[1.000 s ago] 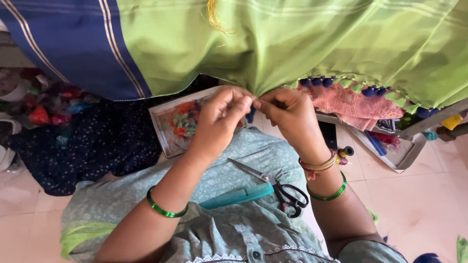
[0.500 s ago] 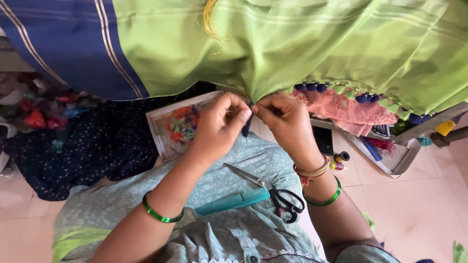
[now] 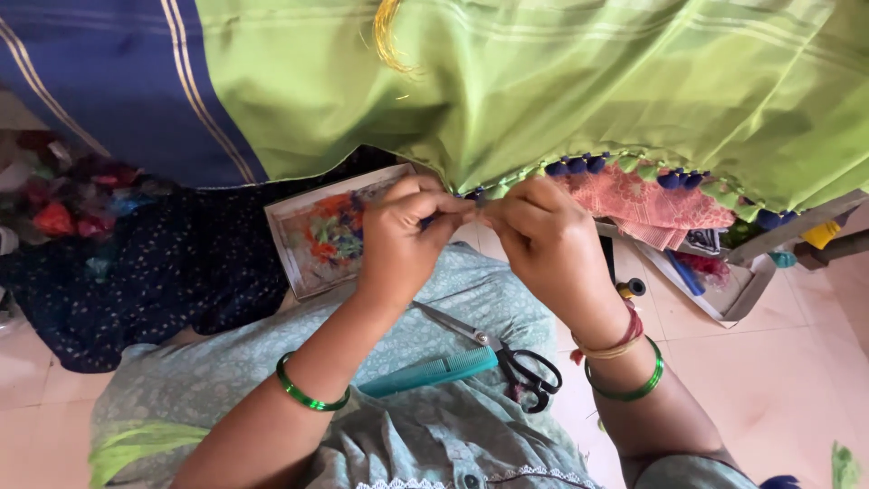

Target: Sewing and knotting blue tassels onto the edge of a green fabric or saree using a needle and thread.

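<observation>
a person's two hands meet at the centre of the frame, pinching the lower edge of a green cloth (image 3: 579,100) that hangs across the whole upper half. the left hand (image 3: 403,240) has its grip closed tight on the hem, thumb and fingertips pressed together; the right hand (image 3: 543,240) does the same just beside it, fingertips of both hands almost touching. along that hem, running toward the right edge, sits a row of small blue and green tassels (image 3: 674,177). a blue cloth with pale stripes (image 3: 109,81) fills the upper left corner, touching the green one.

below the hands, on the person's lap, a teal comb (image 3: 430,371) lies next to black-handled scissors (image 3: 516,362), both well clear of the fingers. a shallow box of coloured threads (image 3: 330,231) sits just left of the left hand, partly hidden by it. a pink patterned cloth (image 3: 652,208) lies under the hem at right. bare pale floor (image 3: 797,380) opens at lower right.
</observation>
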